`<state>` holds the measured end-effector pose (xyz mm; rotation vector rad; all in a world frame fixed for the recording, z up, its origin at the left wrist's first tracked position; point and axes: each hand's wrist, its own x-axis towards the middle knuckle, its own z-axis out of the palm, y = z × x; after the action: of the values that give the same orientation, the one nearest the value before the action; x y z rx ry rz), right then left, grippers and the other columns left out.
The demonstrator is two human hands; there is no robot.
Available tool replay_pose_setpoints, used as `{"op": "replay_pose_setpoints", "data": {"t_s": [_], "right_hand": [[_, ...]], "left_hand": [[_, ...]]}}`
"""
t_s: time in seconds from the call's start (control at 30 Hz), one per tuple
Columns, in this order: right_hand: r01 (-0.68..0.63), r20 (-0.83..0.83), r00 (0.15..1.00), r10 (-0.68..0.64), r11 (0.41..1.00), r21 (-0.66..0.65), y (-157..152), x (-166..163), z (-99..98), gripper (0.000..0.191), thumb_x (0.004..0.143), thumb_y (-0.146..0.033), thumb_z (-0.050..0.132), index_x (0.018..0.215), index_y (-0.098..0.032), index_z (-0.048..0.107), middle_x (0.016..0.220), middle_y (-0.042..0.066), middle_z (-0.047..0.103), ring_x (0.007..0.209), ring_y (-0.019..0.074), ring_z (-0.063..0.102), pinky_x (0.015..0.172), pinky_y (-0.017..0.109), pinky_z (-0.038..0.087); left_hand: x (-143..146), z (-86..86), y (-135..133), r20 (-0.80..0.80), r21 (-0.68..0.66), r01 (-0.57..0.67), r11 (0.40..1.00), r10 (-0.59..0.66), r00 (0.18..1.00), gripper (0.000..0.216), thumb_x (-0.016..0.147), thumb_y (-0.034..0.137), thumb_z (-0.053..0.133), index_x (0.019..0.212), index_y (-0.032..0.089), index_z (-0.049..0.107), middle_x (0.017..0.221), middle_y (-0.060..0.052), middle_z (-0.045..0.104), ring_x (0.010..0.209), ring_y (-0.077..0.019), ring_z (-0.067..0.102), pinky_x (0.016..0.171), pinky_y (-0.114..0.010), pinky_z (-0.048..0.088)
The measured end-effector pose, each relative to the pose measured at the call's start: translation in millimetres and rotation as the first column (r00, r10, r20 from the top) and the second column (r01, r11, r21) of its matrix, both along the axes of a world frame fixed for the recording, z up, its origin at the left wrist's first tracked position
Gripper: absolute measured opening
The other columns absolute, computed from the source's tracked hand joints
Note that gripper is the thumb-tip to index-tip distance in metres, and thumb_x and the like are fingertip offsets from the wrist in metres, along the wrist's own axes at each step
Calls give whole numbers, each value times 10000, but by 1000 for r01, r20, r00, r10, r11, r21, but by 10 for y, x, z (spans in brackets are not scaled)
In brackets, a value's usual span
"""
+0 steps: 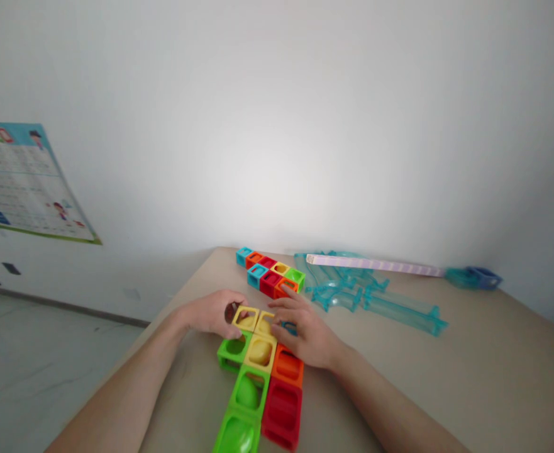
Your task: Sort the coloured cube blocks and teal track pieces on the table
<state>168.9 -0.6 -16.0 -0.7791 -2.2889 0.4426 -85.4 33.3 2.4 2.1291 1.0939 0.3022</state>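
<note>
On the tan table (446,377) lies a near cluster of hollow plastic cubes (262,384): green, yellow, orange and red ones joined in two rows. My left hand (213,313) curls its fingers round a yellow cube (245,319) at the far end of that cluster. My right hand (305,330) lies on the blocks beside it, fingers bent, touching a second yellow cube (264,322) and covering a small blue piece (288,328). Farther back sits another joined group of cubes (271,274) in blue, orange, red, yellow and green.
Clear turquoise track pieces (375,296) lie at the back right, with a pale lilac rod (375,264) across them and a blue part (477,277) at its end. The table's left edge drops to a grey floor. A poster (22,182) hangs on the white wall.
</note>
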Motion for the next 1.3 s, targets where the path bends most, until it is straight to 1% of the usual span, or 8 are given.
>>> {"op": "replay_pose_setpoints", "data": {"t_s": [0.2,0.4,0.47,0.67,0.93,1.07,1.2,1.3], "right_hand": [[-50,22,999,50,999,6,-19,27,22,253,915,-234,503,705,-215,642,884,30,693,873,178,638,1051,470,360],[-43,-15,999,44,999,24,-11,26,29,228,900,-267,525,717,-222,653,946,50,681,937,194,627,1100,485,301],[-53,-4,999,53,998,36,-5,34,36,246,895,-272,526,684,-220,641,888,48,671,899,192,624,1087,472,322],[-140,-4,990,140,989,46,7,85,76,245,858,-235,538,618,-221,590,772,38,634,798,183,606,1031,431,391],[-233,-55,971,233,973,4,28,136,57,202,810,-270,566,622,-225,625,703,32,613,765,188,620,1019,422,404],[-246,-50,968,246,969,-4,13,129,92,207,808,-274,556,620,-227,628,700,37,605,787,194,623,1007,416,416],[-255,-52,966,254,967,-7,3,115,111,208,796,-258,557,602,-219,620,687,41,589,808,197,622,1001,403,423],[-250,-53,967,250,968,-8,1,111,96,205,803,-257,557,611,-226,622,669,30,580,759,187,615,1001,415,424]], "left_hand": [[-170,-178,246,53,241,-372,896,371,927,268,646,429,633,650,179,537,597,48,491,566,-121,443,521,-221,317],[-276,-275,460,67,362,-777,515,817,573,380,711,505,564,853,162,648,833,-106,694,768,-266,630,609,-293,399],[-291,-302,500,77,373,-801,468,845,530,422,750,499,524,948,145,641,935,-154,700,858,-305,643,657,-316,421],[-275,-357,530,124,382,-803,458,835,536,457,766,472,539,1056,129,625,1027,-176,699,940,-333,646,753,-359,457],[-176,-470,608,258,383,-765,517,736,626,450,827,424,528,1160,129,595,1001,-107,705,855,-211,665,779,-290,493],[-152,-496,638,307,419,-743,522,688,657,493,841,403,529,1251,131,559,1146,-130,660,964,-223,642,883,-320,480],[-185,-508,687,368,472,-693,545,593,717,401,854,363,509,1189,180,634,1192,-104,648,1122,-248,571,1027,-372,398],[-207,-520,733,397,449,-689,569,563,724,370,871,363,474,1134,186,665,1186,-81,662,1106,-224,587,996,-342,434]]}}
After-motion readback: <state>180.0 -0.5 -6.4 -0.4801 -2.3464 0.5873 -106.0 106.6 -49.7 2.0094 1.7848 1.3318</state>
